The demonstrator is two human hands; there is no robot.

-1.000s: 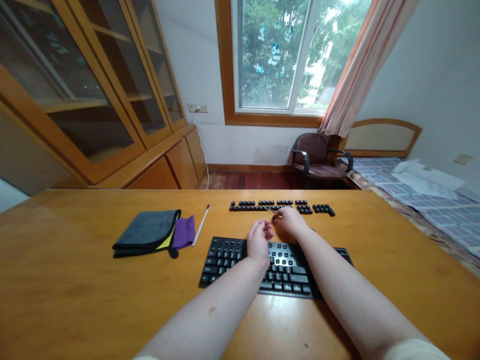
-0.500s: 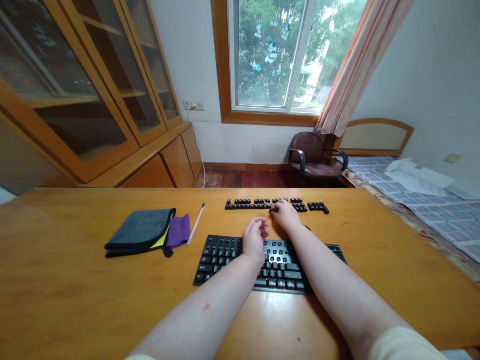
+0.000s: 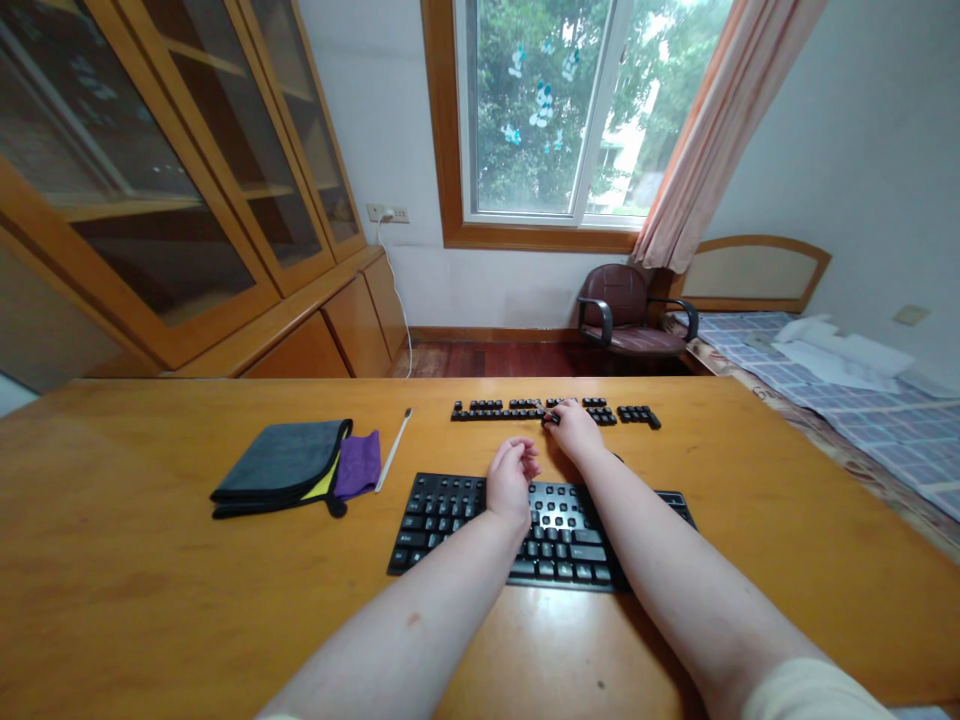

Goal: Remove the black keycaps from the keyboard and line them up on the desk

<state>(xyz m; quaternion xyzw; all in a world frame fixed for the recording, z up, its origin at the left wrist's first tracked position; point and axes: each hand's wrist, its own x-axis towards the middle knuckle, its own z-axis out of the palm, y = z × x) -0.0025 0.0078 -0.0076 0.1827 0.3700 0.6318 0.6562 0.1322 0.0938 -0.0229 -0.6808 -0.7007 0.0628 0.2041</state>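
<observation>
A black keyboard [image 3: 442, 510] lies on the wooden desk. Part of its middle and right area shows bare key mounts where caps are off. Across the desk behind it, loose black keycaps [image 3: 487, 410] stand in rows. My right hand [image 3: 576, 430] reaches over the keyboard to these rows, its fingertips pinched on a dark keycap [image 3: 551, 418]. Above the keyboard's upper middle, my left hand [image 3: 511, 480] rests with loosely curled fingers and nothing visible in them. My forearms hide parts of the keyboard.
Left of the keyboard lies a folded grey cloth [image 3: 289, 460] with a purple cloth [image 3: 358, 465] and a thin white brush [image 3: 394, 450] beside it. Beyond the desk's far edge stand a chair [image 3: 630, 310] and a bed [image 3: 825, 380]. A glass-door cabinet [image 3: 247, 280] is at left.
Both hands stay almost where they were; the right fingers shift only slightly at the keycap rows. The view has moved a tiny bit.
</observation>
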